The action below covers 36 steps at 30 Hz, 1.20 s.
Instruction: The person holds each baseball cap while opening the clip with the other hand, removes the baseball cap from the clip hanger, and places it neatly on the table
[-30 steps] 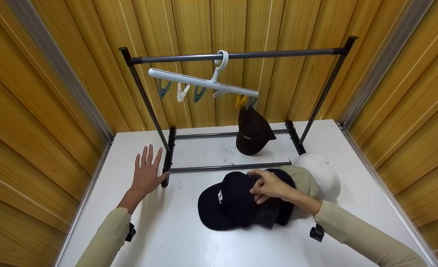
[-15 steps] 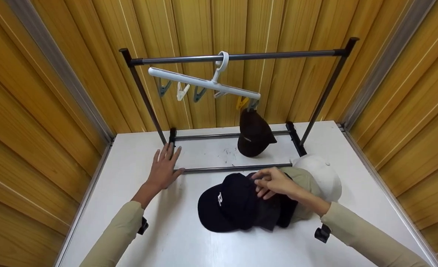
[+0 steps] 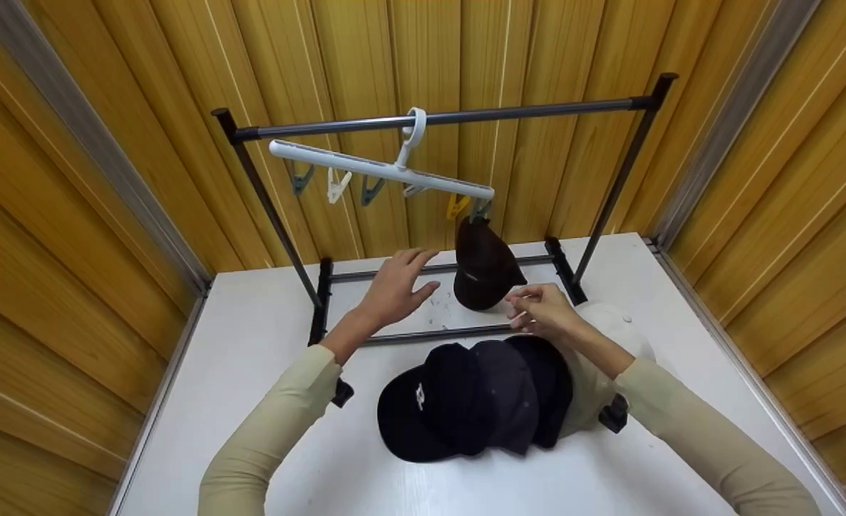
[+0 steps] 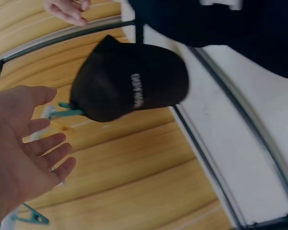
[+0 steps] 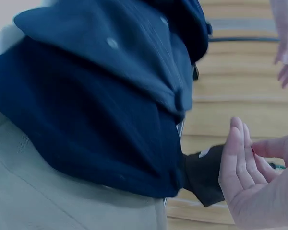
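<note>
A dark brown cap point(image 3: 481, 269) hangs from a grey-green clip point(image 3: 481, 209) at the right end of a white hanger point(image 3: 372, 166). Just left of this cap, my left hand point(image 3: 394, 288) is held in the air, fingers spread and holding nothing; the left wrist view shows its palm point(image 4: 14, 153) apart from the cap. To the cap's lower right, my right hand point(image 3: 548, 313) hovers with loosely bent fingers and nothing visible between them. Below lies an overlapping row of caps: navy with a white logo point(image 3: 402, 423), dark grey point(image 3: 510, 405), navy point(image 3: 555, 373), khaki point(image 3: 582, 408), white point(image 3: 612, 326).
The hanger hooks over the top bar point(image 3: 523, 112) of a dark metal rack, tilted down to the right. Other clips dangle from it, including a white clip point(image 3: 337, 186) and a yellow clip point(image 3: 456, 206). Wood-look panels point(image 3: 423, 57) enclose the white table point(image 3: 251, 401).
My left hand has moved right from the rack's left leg towards the hanging cap. My right hand has risen off the row of caps towards the same cap. The view has shifted slightly.
</note>
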Tool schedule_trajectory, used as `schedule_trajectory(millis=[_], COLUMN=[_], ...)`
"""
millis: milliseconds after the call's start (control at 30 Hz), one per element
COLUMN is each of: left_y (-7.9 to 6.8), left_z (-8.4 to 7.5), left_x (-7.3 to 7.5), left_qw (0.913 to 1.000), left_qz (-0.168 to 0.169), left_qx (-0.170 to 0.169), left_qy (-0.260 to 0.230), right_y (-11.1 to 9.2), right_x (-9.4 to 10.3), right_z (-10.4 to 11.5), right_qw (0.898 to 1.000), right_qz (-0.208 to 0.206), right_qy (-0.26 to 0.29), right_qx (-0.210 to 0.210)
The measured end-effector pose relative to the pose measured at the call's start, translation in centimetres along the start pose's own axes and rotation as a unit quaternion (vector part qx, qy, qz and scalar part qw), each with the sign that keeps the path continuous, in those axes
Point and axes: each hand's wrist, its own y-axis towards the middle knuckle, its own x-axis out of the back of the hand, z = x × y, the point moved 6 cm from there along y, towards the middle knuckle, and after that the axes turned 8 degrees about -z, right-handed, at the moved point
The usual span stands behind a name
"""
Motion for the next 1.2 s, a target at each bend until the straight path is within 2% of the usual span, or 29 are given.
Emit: schedule_trajectory(millis=[67,167,267,367,467,700,800,900,1000,1133,1200], left_y=[1.9,4.6,6.6,8.1,9.7,13.4,13.8,14.1,14.3,14.4,14.3], left_z=[-0.7,-1.2,-1.2,-1.0,-0.9,-0.8,-0.8,-0.2,0.7,1.8,2.2], left_x=[-0.4,-1.4,-2.4,-3.1,-3.7,-4.8,-5.3,-6.1,-7.1,-8.1,-8.4], left_qw=[0.9997,0.9953,0.9823,0.9667,0.9581,0.9778,0.9748,0.9611,0.9335,0.8989,0.8868], left_qz=[0.003,0.021,0.056,0.083,0.097,0.087,0.091,0.084,0.058,0.010,-0.018], left_qx=[0.008,0.038,0.076,0.111,0.134,0.098,0.116,0.157,0.206,0.248,0.259], left_qy=[-0.021,-0.087,-0.161,-0.215,-0.234,-0.164,-0.168,-0.211,-0.288,-0.361,-0.382], right_y=[0.9,2.1,3.4,4.7,6.1,8.8,9.0,9.1,9.0,9.1,9.0], right_x=[0.7,1.5,1.9,2.0,2.1,2.2,1.8,1.1,0.4,-0.4,-0.8], right_z=[0.4,1.4,2.5,3.3,3.8,4.3,4.0,3.7,3.7,4.2,4.5], right_qw=[1.000,0.993,0.975,0.958,0.954,0.955,0.959,0.962,0.963,0.961,0.960], right_qz=[-0.030,-0.094,-0.169,-0.215,-0.222,-0.200,-0.185,-0.172,-0.164,-0.167,-0.167], right_qy=[-0.004,-0.034,-0.081,-0.112,-0.114,-0.130,-0.129,-0.123,-0.119,-0.108,-0.100], right_qx=[0.010,0.058,0.116,0.152,0.167,0.178,0.174,0.172,0.177,0.195,0.202])
